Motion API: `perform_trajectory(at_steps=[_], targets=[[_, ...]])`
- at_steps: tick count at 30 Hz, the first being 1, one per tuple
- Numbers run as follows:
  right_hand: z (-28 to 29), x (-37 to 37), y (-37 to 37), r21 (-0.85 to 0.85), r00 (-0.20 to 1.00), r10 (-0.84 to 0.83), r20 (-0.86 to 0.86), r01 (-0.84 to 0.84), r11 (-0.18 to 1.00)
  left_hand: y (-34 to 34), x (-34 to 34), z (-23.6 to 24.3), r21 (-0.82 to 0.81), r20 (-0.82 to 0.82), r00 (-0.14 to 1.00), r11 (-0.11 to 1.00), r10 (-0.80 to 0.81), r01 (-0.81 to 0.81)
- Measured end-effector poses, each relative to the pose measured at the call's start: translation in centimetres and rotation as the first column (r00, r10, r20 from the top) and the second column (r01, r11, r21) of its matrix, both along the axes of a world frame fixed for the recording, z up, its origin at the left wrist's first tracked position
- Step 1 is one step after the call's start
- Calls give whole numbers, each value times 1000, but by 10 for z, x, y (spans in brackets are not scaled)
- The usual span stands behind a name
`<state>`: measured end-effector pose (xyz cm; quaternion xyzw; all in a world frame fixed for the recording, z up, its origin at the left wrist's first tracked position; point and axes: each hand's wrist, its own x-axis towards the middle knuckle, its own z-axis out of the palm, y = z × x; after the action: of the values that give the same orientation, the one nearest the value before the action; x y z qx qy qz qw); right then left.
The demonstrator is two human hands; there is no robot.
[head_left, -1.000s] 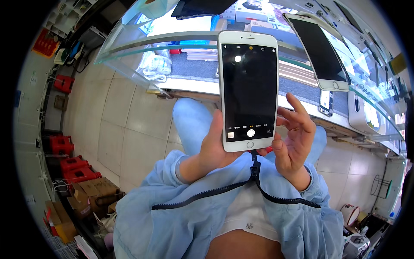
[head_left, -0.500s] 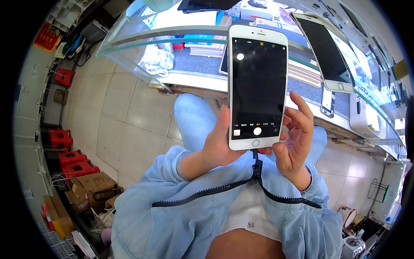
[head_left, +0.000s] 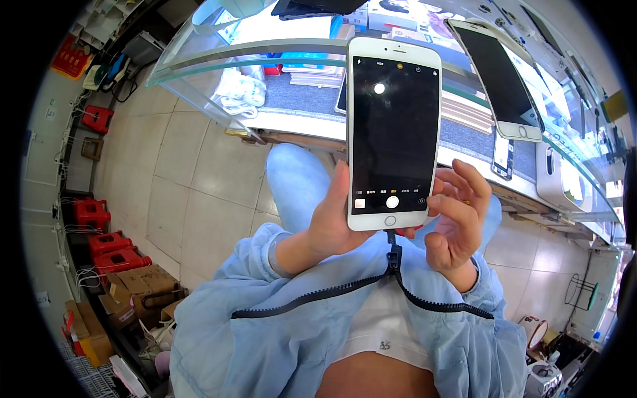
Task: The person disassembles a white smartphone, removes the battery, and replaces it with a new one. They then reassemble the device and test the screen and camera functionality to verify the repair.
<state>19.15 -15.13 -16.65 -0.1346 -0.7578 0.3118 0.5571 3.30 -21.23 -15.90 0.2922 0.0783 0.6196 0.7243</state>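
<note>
A white smartphone (head_left: 395, 132) with a round button under its screen is upright in front of me. Its screen is mostly black, with a bright round spot near the top and a row of camera controls along the bottom. My left hand (head_left: 330, 222) is closed round its lower left side and underside, the thumb along the edge and the other fingers mostly hidden behind. By the phone's lower right edge is my right hand (head_left: 458, 229), its fingers bent and apart with nothing held. One fingertip is at the screen's lower right corner; whether it touches the glass I cannot tell.
Beyond the phone stands a glass display counter (head_left: 199, 83) with boxes and white cables inside. Another white-framed phone (head_left: 501, 79) lies on it at the right, above a smaller phone (head_left: 503, 157). Red containers (head_left: 93, 213) and cardboard boxes (head_left: 142, 288) line the left side.
My right hand has opened somewhat and a fingertip has come to the screen's lower right corner; its thumb has moved away from the phone. The phone has shifted slightly left.
</note>
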Motion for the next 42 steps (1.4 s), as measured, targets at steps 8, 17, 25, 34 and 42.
perform_trajectory(at_steps=[8, 17, 25, 34, 42], targets=[[1, 5, 2, 83, 997, -33, 63, 28, 996, -3, 0, 2, -90, -115, 993, 995, 26, -37], [-3, 6, 1, 77, 999, 4, -32, -2, 997, 8, -6, -13, 269, -2, 997, 961, -72, 70], [-3, 11, 2, 90, 997, 46, -59, -40, 995, 1, -5, -20, 182, -45, 999, 983, -15, 23], [-3, 11, -12, -68, 992, 41, -116, -49, 996, 3, 0, -18, 156, -117, 993, 988, 26, -8], [10, 26, -24, -327, 997, 57, -48, -70, 942, 9, 16, -3, 140, 74, 994, 987, -84, 74]])
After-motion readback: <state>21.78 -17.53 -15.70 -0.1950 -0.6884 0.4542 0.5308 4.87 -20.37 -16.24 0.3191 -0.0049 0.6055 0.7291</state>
